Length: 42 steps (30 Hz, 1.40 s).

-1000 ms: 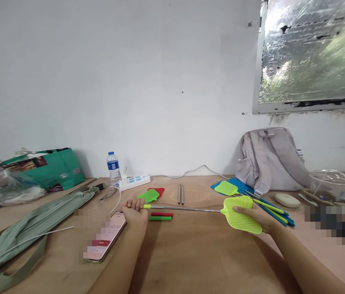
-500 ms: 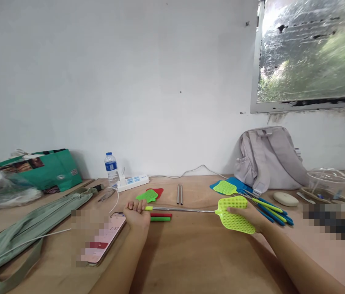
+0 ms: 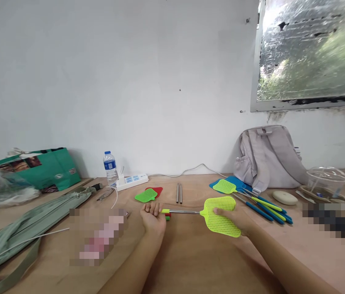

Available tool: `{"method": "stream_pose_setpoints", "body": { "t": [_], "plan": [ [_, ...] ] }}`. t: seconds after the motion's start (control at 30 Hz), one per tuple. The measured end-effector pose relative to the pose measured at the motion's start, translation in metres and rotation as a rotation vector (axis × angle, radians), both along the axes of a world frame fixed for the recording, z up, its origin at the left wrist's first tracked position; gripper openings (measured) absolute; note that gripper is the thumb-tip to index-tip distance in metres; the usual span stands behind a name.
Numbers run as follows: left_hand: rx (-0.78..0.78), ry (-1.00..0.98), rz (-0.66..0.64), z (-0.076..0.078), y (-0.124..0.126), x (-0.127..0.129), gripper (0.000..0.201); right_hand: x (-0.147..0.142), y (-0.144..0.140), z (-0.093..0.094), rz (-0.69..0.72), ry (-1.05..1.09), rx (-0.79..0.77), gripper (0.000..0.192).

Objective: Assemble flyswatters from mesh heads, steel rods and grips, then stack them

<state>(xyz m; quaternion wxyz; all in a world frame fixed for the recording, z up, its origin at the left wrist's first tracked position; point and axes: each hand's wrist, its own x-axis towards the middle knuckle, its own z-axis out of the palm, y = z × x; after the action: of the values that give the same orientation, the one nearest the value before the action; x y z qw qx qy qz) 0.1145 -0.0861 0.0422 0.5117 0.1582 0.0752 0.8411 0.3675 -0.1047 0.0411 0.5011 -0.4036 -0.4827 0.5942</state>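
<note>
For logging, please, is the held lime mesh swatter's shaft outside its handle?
At least partly: silver shaft shows between lime handle and head.

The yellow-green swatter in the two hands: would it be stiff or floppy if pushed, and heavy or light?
The rod is probably stiff: straight, shiny metal. The head looks thin, so it may flex; its many holes suggest lightness for its size.
</note>
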Motion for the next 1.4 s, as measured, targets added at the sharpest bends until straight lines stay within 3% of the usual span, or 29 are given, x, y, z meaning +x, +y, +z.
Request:
{"method": "stream_pose_setpoints", "body": {
  "t": [0.23,0.43,0.6,0.73,0.8,0.93,0.97,1.03,1.13,1.2,1.27,1.4],
  "plan": [
    [-0.064,-0.026,-0.068,-0.003,-0.006,0.02,0.028,-0.016,-0.003,-0.007,0.031,0.014,0.015,0.034],
    [-0.031,0.045,-0.156,0.003,-0.007,0.024,0.027,-0.011,0.001,-0.005,-0.078,-0.035,0.061,0.035],
    [-0.026,0.399,-0.157,0.008,-0.004,0.02,0.021,-0.001,0.003,0.004,-0.283,-0.086,0.192,0.032],
    [-0.038,0.719,-0.267,0.005,-0.004,0.015,0.026,0.01,0.012,0.002,-0.4,-0.186,0.297,0.031],
    [-0.049,0.757,-0.273,0.003,-0.004,0.014,0.026,0.016,0.019,-0.002,-0.492,-0.244,0.351,0.034],
    [-0.072,0.7,-0.198,0.001,-0.002,0.016,0.023,0.02,0.025,-0.007,-0.88,-0.338,0.433,0.036],
    [-0.071,0.695,-0.175,0.0,-0.002,0.017,0.023,0.018,0.024,-0.008,-0.902,-0.359,0.451,0.034],
    [-0.059,0.728,-0.148,-0.002,-0.003,0.021,0.024,0.008,0.018,-0.006,-0.73,-0.371,0.489,0.028],
    [-0.016,0.923,-0.164,-0.008,-0.011,0.032,0.023,-0.018,0.003,-0.004,-0.227,-0.272,0.5,0.028],
    [0.063,1.144,-0.195,-0.012,-0.021,0.041,0.02,-0.038,-0.008,-0.006,-0.009,-0.193,0.459,0.033],
    [0.193,1.388,-0.223,-0.012,-0.032,0.048,0.02,-0.053,-0.014,-0.009,0.054,-0.112,0.422,0.033],
    [0.393,1.754,-0.206,-0.001,-0.049,0.051,0.036,-0.063,-0.009,-0.019,-0.058,-0.015,0.348,0.031]
  ]
}}
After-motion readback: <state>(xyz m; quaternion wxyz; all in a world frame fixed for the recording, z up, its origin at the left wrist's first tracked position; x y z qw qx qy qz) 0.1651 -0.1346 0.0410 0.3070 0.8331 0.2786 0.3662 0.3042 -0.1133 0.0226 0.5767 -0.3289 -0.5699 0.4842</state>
